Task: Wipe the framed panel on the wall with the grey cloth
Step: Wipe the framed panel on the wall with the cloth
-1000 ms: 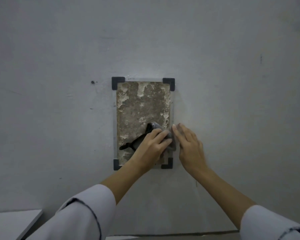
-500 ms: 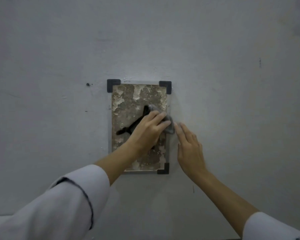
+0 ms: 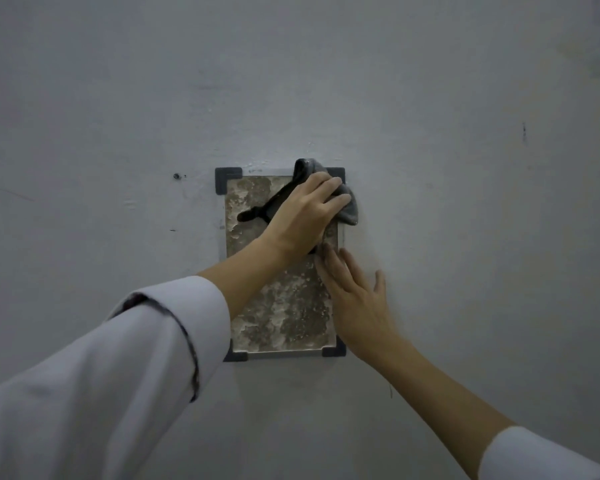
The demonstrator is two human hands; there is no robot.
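— Here, your left grip (image 3: 302, 216) lies at the upper right corner of the framed panel (image 3: 284, 306). Its fingers curve over the bunched grey cloth (image 3: 349, 206) and press it to the surface. A dark tail of cloth trails leftward from under the palm.

— Agreed. Bunching, I judge, gives you a firm pad for that corner, where the cloth overlaps the frame edge. Your right grip (image 3: 357, 303) holds nothing: its fingers are straight, flat on the panel's right edge and the wall (image 3: 465, 237) beside it.

— That flat hand probably steadies the panel against your wiping pressure. Your left thumb is hidden, so you cannot tell whether it pinches the cloth.

— Surface: mottled brown with pale, flaking patches, in a thin pale frame with dark corner brackets (image 3: 227, 180). Pale patches cover the lower half, so much likely remains for you to wipe.

— Room: a plain grey-white wall in dim light, with a small dark spot (image 3: 176, 176) left of the panel. A white sleeve (image 3: 118, 375) covers your left arm.
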